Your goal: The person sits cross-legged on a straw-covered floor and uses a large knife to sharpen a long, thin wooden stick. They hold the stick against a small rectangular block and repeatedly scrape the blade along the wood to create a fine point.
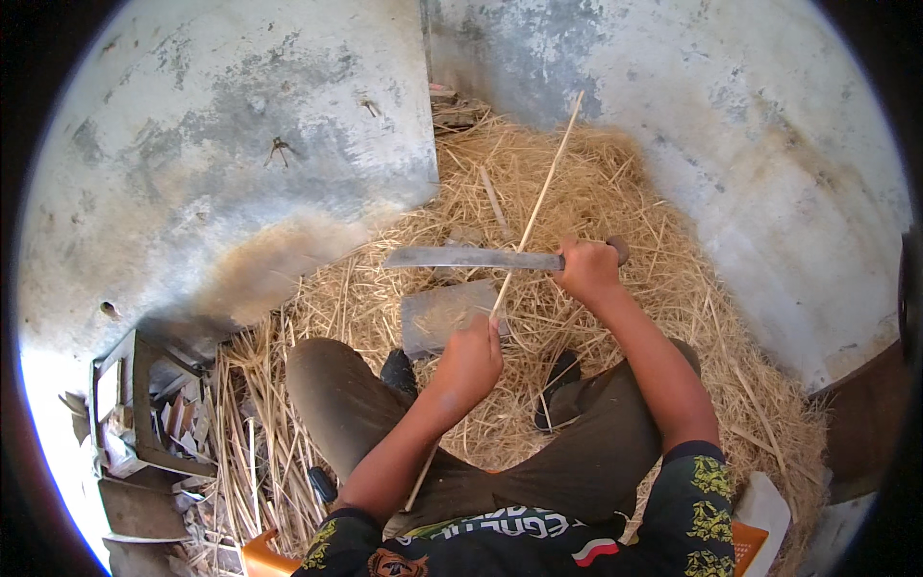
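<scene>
My right hand (pixel 586 270) grips the handle of a long metal knife (pixel 461 258), whose blade points left and lies across a thin pale bamboo strip (pixel 545 185). My left hand (pixel 469 359) is closed around the lower part of that strip, which runs from under my forearm up toward the wall. Both hands are held above a flat grey block (pixel 437 314) lying on the straw in front of my knees.
Straw and shavings (pixel 615 192) cover the ground in the corner between two stained concrete walls (pixel 240 144). A metal frame with scrap pieces (pixel 144 413) stands at the left. An orange object (pixel 261 558) shows at the lower edge.
</scene>
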`<state>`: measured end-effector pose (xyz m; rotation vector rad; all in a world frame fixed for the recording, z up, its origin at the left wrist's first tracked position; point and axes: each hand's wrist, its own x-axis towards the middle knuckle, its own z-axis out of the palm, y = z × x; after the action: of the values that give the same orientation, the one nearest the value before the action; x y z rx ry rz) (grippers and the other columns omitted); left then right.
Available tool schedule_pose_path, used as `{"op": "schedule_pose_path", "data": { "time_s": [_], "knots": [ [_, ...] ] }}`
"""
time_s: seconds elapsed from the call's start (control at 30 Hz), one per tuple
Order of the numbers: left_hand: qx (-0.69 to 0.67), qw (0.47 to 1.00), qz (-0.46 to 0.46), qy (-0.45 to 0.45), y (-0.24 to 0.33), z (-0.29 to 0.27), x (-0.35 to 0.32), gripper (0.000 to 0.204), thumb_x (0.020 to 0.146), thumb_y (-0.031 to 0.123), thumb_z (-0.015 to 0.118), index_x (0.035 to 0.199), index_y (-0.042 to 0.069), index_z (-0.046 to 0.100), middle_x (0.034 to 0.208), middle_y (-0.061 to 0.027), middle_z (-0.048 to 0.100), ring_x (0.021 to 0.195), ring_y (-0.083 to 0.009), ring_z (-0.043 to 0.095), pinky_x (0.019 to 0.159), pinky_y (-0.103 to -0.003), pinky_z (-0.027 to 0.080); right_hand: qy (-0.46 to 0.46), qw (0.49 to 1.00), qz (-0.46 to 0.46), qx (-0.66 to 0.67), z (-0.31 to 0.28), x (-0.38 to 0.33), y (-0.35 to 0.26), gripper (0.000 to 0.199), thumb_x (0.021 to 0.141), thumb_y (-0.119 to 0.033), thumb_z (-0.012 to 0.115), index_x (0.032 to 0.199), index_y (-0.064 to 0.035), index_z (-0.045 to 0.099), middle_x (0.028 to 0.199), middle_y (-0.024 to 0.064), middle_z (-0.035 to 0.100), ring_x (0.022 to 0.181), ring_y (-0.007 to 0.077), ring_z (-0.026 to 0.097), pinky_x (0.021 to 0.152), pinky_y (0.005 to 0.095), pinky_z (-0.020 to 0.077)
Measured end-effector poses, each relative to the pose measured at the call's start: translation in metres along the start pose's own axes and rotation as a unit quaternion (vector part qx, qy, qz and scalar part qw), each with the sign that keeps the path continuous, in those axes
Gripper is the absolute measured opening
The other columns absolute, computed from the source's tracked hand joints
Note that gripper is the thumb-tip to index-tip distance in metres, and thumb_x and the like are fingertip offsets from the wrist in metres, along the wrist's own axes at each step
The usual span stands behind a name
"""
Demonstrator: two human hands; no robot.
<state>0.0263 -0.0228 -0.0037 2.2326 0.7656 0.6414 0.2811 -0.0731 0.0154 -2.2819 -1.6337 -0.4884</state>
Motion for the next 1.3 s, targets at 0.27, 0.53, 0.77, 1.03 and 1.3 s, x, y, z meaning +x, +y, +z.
{"op": "schedule_pose_path", "data": {
  "time_s": [0.27,0.53,0.77,1.03,1.3],
  "knots": [
    [-0.051,0.992,-0.004,-0.119,0.015,0.004,-0.029,0.033,0.104,0.026,0.045,0.095,-0.004,0.057,0.074,-0.0308,0.061,0.073,-0.0525,0.060,0.067,-0.058,0.046,-0.100,0.884,0.455,0.038,-0.033,0.014,0.074,0.031,0.083,-0.030,0.070,0.095,-0.0012,0.073,0.089,0.0197,0.072,0.086,0.0349,0.072,0.074,0.0455,0.0562],
    [-0.132,0.990,0.023,-0.053,0.007,0.030,-0.013,0.032,0.105,0.025,0.047,0.094,-0.002,0.060,0.073,-0.0243,0.062,0.067,-0.0423,0.062,0.063,-0.047,0.048,-0.085,0.944,0.319,0.029,-0.031,-0.002,0.036,0.032,0.085,-0.032,0.068,0.099,-0.0037,0.074,0.091,0.0192,0.072,0.086,0.0341,0.072,0.074,0.0465,0.0558],
    [-0.205,0.978,-0.024,-0.002,-0.007,0.009,0.003,0.037,0.106,0.029,0.046,0.088,-0.001,0.059,0.063,-0.0142,0.053,0.056,-0.0266,0.052,0.058,-0.039,0.043,0.045,0.997,0.066,0.008,-0.026,-0.016,-0.025,0.018,0.083,-0.026,0.069,0.082,-0.0087,0.067,0.069,0.0144,0.068,0.061,0.0357,0.067,0.060,0.0469,0.0523],
    [-0.106,0.993,-0.003,0.049,0.004,-0.002,0.003,0.040,0.106,0.028,0.045,0.084,-0.003,0.056,0.066,-0.0194,0.055,0.058,-0.0339,0.054,0.059,-0.044,0.043,0.053,0.999,0.009,0.005,-0.011,-0.001,-0.012,0.023,0.073,-0.025,0.075,0.086,-0.0072,0.068,0.072,0.0140,0.069,0.068,0.0331,0.071,0.064,0.0457,0.0551],
    [-0.107,0.994,-0.001,0.010,0.009,-0.002,-0.003,0.039,0.106,0.027,0.045,0.084,-0.003,0.057,0.067,-0.0207,0.057,0.060,-0.0360,0.056,0.060,-0.045,0.044,0.027,0.985,0.153,-0.079,-0.016,0.014,0.037,0.023,0.078,-0.026,0.074,0.089,-0.0065,0.068,0.077,0.0145,0.071,0.072,0.0334,0.071,0.065,0.0472,0.0548]
  ]
}}
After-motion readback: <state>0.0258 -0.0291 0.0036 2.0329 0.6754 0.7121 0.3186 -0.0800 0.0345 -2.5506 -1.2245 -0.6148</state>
